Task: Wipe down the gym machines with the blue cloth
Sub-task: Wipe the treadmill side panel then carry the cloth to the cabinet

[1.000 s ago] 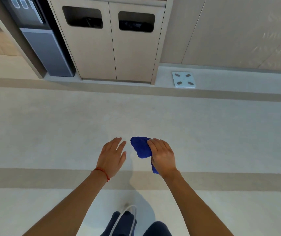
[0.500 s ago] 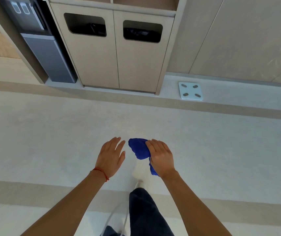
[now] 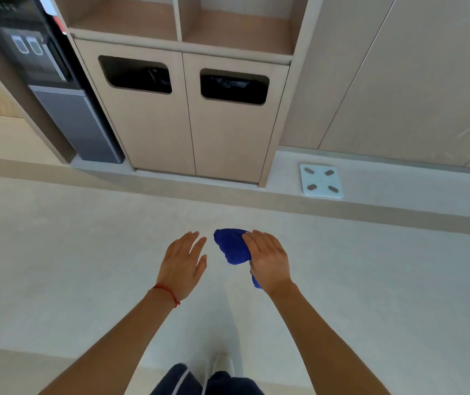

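Observation:
My right hand (image 3: 269, 259) holds the bunched blue cloth (image 3: 232, 248) in front of me, above the floor; the cloth sticks out to the left of my fingers and a corner shows below the palm. My left hand (image 3: 184, 263) hovers just left of the cloth with straight fingers, holding nothing and not touching it. A red string circles the left wrist. No gym machine is in view.
Ahead stands a beige cabinet with two bin openings (image 3: 135, 74) (image 3: 234, 85) lined with black bags. A dark water dispenser (image 3: 48, 81) stands at the left. A white bathroom scale (image 3: 320, 181) lies on the low ledge at the right. Pale floor spreads between.
I have walked toward the bin cabinet, which now looks larger and nearer. Both hands keep the same pose, the right still holding the cloth.

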The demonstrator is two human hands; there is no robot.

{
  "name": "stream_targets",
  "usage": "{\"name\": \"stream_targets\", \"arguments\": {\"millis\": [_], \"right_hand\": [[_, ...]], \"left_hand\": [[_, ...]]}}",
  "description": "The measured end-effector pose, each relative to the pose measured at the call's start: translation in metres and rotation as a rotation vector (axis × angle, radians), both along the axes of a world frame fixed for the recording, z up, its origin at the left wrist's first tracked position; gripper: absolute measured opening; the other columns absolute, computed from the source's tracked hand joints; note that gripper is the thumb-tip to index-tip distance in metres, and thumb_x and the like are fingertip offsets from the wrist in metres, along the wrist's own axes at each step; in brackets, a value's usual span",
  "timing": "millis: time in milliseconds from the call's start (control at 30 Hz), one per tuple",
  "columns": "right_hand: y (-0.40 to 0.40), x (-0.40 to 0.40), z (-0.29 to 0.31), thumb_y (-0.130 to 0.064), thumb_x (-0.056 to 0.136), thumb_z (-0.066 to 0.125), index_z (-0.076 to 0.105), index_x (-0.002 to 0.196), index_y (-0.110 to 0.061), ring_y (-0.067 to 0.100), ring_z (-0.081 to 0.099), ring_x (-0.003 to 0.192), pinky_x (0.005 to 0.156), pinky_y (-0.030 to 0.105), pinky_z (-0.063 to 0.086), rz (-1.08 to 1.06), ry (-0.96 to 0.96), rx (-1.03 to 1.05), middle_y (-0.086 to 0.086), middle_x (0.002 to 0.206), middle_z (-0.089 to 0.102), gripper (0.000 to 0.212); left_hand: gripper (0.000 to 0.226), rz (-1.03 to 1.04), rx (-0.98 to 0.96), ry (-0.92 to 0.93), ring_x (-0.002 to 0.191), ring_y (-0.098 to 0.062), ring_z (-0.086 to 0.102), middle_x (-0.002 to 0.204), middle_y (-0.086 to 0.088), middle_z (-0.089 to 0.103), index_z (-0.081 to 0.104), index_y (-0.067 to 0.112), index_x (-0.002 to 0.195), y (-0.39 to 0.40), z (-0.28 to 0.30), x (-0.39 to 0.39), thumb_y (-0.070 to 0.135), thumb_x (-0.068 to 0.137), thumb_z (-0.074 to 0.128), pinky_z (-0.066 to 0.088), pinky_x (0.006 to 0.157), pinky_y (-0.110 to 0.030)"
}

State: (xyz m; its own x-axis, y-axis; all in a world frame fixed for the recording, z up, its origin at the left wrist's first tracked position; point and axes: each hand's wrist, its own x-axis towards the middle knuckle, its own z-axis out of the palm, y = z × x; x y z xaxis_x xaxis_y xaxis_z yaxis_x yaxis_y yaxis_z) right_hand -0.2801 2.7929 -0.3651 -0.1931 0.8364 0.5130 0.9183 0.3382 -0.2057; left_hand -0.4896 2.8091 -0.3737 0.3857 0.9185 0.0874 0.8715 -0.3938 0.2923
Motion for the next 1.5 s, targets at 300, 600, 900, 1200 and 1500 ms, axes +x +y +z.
{"name": "stream_targets", "arguments": {"millis": [300,600,900,1200,1500], "right_hand": [[0.092,0.013,-0.002,0.002,0.038,0.084,0.068,0.092,-0.004,0.023,0.069,0.077,0.074,0.031,0.055,-0.035,0.007,-0.002,0.008,0.086,0.072,0.057],[0.224,0.018,0.012,-0.001,0.039,0.087,0.052,0.103,-0.008,0.024,0.069,0.078,0.074,0.031,0.055,-0.048,0.004,0.035,0.009,0.087,0.071,0.073],[0.327,0.025,0.019,0.004,0.050,0.080,0.059,0.099,-0.006,0.024,0.068,0.079,0.077,0.030,0.054,-0.108,-0.018,0.113,0.009,0.089,0.070,0.055],[0.414,0.059,0.037,0.000,0.046,0.085,0.067,0.094,-0.003,0.025,0.069,0.078,0.074,0.030,0.054,-0.109,-0.038,0.176,0.010,0.087,0.071,0.051],[0.507,0.113,0.056,-0.001,0.052,0.084,0.058,0.103,-0.007,0.024,0.068,0.083,0.078,0.032,0.055,-0.032,0.002,0.194,0.009,0.090,0.071,0.057]], "left_hand": [[0.071,-0.068,0.007,0.028,0.105,-0.033,0.061,0.115,-0.018,0.063,0.065,0.002,0.114,0.106,-0.002,0.017,0.042,0.101,0.008,0.049,0.085,-0.047],[0.064,-0.129,0.080,0.018,0.104,-0.032,0.062,0.114,-0.017,0.063,0.065,0.002,0.113,0.259,0.012,0.022,0.038,0.100,0.014,0.049,0.085,-0.047],[0.053,-0.144,0.121,-0.036,0.103,-0.035,0.061,0.113,-0.019,0.063,0.064,0.000,0.112,0.370,0.024,0.029,0.034,0.095,0.027,0.049,0.084,-0.047],[0.071,-0.151,0.155,-0.041,0.103,-0.035,0.061,0.113,-0.020,0.063,0.064,-0.001,0.111,0.447,0.038,0.066,0.040,0.100,0.008,0.048,0.084,-0.048],[0.061,-0.090,0.220,-0.009,0.105,-0.036,0.060,0.114,-0.021,0.062,0.063,-0.002,0.113,0.530,0.065,0.123,0.037,0.098,0.019,0.048,0.085,-0.050]]}}
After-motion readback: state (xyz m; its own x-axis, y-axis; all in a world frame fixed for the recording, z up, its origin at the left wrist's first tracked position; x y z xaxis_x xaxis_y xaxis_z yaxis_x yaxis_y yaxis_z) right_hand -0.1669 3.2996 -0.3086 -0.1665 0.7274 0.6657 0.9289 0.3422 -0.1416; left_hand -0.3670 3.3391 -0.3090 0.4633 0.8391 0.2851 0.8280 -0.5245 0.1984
